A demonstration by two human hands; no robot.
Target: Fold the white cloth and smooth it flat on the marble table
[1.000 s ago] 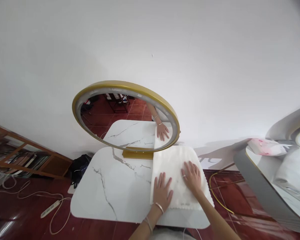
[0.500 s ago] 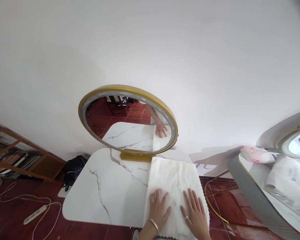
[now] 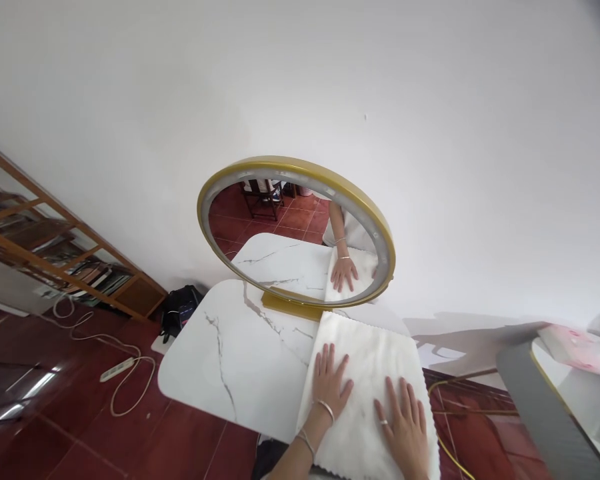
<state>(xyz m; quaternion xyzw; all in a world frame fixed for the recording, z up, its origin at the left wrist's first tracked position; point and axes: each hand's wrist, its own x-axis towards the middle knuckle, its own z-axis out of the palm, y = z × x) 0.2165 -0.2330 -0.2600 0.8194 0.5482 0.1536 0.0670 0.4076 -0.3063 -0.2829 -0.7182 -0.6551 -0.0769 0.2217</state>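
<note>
A white cloth with a zigzag edge lies over the right part of a white marble-look table. My left hand rests flat on the cloth's left half, fingers spread, bracelets at the wrist. Flat on the cloth's near right part is my right hand, fingers spread, a ring on one finger. Neither hand holds anything. A round gold-framed mirror stands at the table's far edge and reflects a hand on the cloth.
A white wall rises behind the table. A wooden shelf with books stands at left, a black bag and a power strip with cables lie on the red tile floor. A second table with a pink pack is at right.
Both hands slid across the cloth toward me, then the left hand moved forward again. The view has swung to the left, so the mirror and table sit further right.
</note>
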